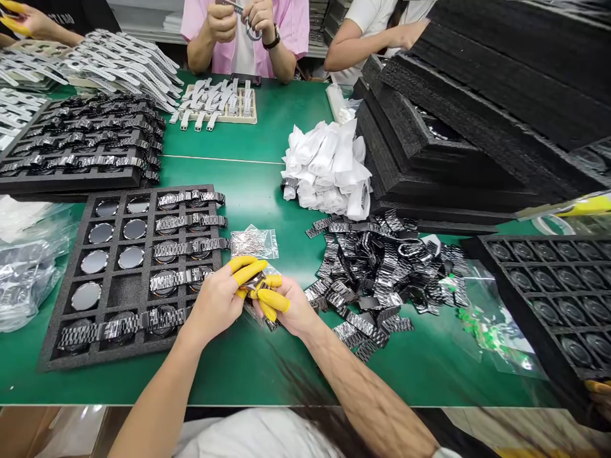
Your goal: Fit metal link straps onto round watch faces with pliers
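My left hand [220, 302] and my right hand [294, 309], both with yellow finger cots, are closed together around a small watch [256, 280]. The fingers cover most of the watch. Below the fingers, part of a dark metal link band shows. Just beyond my hands lies a clear bag [251, 243] of small thin metal pins. To the left, a black foam tray [125, 290] holds round watch heads [94, 261], several with black link bands [179, 248] across them. On the right spreads a heap of loose black metal link bands [377, 270].
White-wrapped pieces [329, 162] are piled behind the bands. Tall stacks of black foam trays [429, 172] rise at the right. Another tray of watch heads [548, 280] is at far right. White straps [124, 67] fill the far left. A person in a pink shirt [293, 32] works opposite.
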Action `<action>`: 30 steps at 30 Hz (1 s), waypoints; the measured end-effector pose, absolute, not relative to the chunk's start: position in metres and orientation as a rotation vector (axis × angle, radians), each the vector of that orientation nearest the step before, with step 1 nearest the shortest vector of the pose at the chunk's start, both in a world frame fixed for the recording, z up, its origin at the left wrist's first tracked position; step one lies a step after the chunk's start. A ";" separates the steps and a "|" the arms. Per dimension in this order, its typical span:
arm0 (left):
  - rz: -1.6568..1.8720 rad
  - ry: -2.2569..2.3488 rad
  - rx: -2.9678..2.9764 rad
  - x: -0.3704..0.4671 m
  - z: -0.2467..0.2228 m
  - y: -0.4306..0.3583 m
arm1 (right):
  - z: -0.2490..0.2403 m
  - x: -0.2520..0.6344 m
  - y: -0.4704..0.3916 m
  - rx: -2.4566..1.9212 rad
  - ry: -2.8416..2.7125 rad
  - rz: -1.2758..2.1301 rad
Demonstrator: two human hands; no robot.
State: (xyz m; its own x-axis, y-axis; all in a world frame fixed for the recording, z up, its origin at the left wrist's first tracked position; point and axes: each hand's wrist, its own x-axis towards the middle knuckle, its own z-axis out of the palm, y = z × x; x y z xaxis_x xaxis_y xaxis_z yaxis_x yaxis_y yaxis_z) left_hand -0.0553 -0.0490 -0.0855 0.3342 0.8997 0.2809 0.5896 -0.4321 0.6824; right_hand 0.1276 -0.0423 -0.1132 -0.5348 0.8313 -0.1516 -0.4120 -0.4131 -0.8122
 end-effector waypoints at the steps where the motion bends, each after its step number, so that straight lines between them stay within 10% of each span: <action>1: 0.878 1.309 2.146 -0.054 -0.085 -0.049 | -0.113 0.128 -0.042 -0.718 -0.949 2.012; 30: 1.016 1.106 2.120 -0.038 -0.083 -0.048 | -0.098 0.120 -0.048 -0.860 -0.653 1.902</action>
